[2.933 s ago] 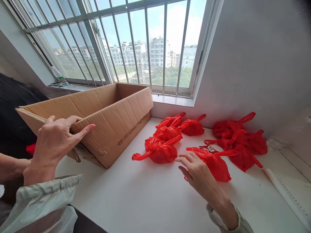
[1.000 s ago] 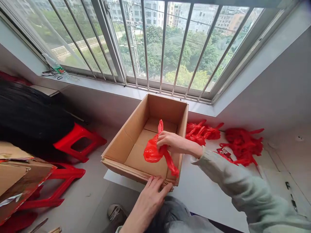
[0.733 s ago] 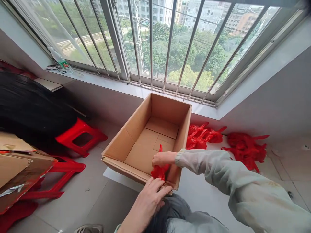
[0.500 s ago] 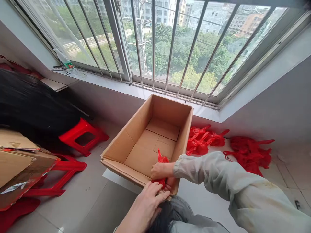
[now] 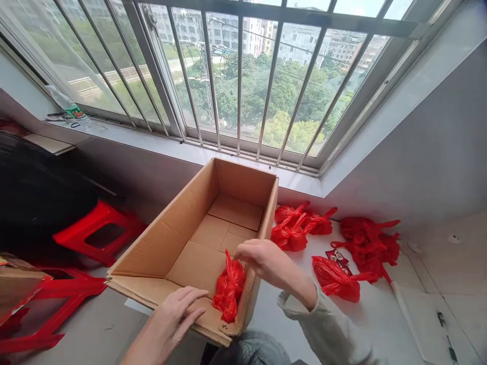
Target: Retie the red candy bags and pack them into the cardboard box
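Note:
A red plastic bag (image 5: pixel 230 289), its top knotted, lies in the near right corner of a deep cardboard box (image 5: pixel 182 228). My right hand (image 5: pixel 262 261) hangs over the box's right wall, just above the bag. Its fingers are loosely bent, with nothing visible in them. My left hand (image 5: pixel 171 319) rests at the near edge of the box, fingers spread and holding nothing. The bag's contents cannot be made out.
Several red bags (image 5: pixel 291 233) lie right of the box by the wall. Nearer are another red bag (image 5: pixel 337 281) and small dark red packets (image 5: pixel 338 257). Red stools (image 5: pixel 97 230) stand at left beside a black shape (image 5: pixel 41 192). A barred window rises behind.
My right hand has let go of the red bag inside the box and lifted up and right. My left hand has moved left along the near edge. The view has shifted.

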`<state>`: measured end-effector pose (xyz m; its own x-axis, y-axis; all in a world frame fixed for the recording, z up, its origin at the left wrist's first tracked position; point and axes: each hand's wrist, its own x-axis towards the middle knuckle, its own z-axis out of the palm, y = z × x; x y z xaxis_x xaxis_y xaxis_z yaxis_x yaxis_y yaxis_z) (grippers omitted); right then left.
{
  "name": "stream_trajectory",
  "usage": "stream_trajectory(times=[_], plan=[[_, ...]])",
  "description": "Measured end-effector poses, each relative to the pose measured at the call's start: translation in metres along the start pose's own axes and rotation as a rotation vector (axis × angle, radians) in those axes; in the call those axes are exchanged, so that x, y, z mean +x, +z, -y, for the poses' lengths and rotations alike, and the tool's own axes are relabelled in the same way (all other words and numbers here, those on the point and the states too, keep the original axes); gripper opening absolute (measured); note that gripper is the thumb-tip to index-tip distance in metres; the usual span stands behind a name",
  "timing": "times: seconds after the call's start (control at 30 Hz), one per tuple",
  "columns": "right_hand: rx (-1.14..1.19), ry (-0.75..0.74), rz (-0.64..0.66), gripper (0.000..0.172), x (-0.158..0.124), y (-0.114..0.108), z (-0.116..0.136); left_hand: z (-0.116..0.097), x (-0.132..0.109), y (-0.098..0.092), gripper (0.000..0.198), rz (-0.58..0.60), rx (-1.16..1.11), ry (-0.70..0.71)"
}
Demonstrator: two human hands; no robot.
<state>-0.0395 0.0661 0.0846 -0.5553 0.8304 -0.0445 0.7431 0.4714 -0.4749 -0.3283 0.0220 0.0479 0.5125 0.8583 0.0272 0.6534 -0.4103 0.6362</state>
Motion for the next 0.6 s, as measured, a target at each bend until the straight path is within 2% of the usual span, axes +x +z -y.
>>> stream_trajectory(times=[0.03,0.07,0.13,0.2,0.23,0.3,0.4,0.5,0.6], plan=[[0.014,0.206,-0.121,0.024,-0.013,-0.008,-0.026,0.006,0.002,0.001,0.02,-0.044,0.018,0.014],[-0.04,0.459,-0.151,0.023,-0.025,-0.011,-0.055,0.01,0.004,0.001,0.02,-0.08,0.043,0.034],[-0.1,0.664,-0.137,0.025,-0.041,-0.003,-0.113,0.014,0.006,0.004,0.022,-0.133,0.113,0.066],[-0.128,0.76,-0.072,0.034,-0.048,0.019,-0.16,0.012,0.008,0.008,0.024,-0.175,0.185,0.081],[-0.135,0.778,-0.034,0.037,-0.049,0.032,-0.177,0.009,0.009,0.01,0.025,-0.194,0.211,0.085],[-0.145,0.776,0.045,0.032,-0.05,0.058,-0.198,0.001,0.01,0.013,0.026,-0.246,0.248,0.069],[-0.146,0.748,0.139,0.021,-0.059,0.079,-0.208,-0.006,0.011,0.013,0.028,-0.35,0.293,0.002],[-0.116,0.697,0.204,0.015,-0.076,0.065,-0.213,-0.004,0.008,0.011,0.029,-0.434,0.333,-0.06],[-0.023,0.561,0.212,0.009,-0.099,0.02,-0.214,0.005,0.006,0.005,0.028,-0.471,0.339,-0.092]])
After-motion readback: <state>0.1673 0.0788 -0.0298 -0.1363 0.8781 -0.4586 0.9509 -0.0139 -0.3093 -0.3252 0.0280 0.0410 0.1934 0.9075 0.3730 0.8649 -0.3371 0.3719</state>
